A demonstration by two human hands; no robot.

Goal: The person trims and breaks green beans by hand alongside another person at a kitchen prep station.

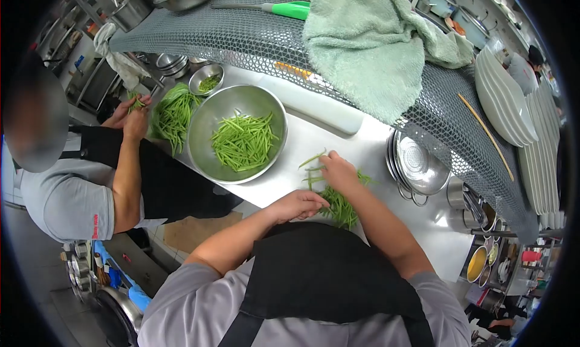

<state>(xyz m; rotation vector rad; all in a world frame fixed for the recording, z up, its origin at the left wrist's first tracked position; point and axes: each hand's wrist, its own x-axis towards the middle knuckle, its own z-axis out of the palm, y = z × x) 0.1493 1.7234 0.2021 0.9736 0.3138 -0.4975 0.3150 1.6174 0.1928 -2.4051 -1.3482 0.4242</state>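
Close to the table's near edge, a pile of green beans (340,209) lies between my two hands. My right hand (339,171) is closed over the back of the pile, with beans poking out past its fingertips. Just left of the pile, my left hand (297,206) has its fingers pinched together; what they hold, if anything, is too small to tell. To the left, a large steel bowl (200,142) holds many cut green beans (243,142). A heap of long beans (172,117) lies beyond it in a green-tinted bag.
A co-worker (78,184) at the left holds beans in both hands. Overhead runs a mesh-covered shelf (241,35) with a green towel (368,51) hanging down. Steel strainers (420,165) stand right, a small bowl (206,79) back left, a white tray (314,105) behind.
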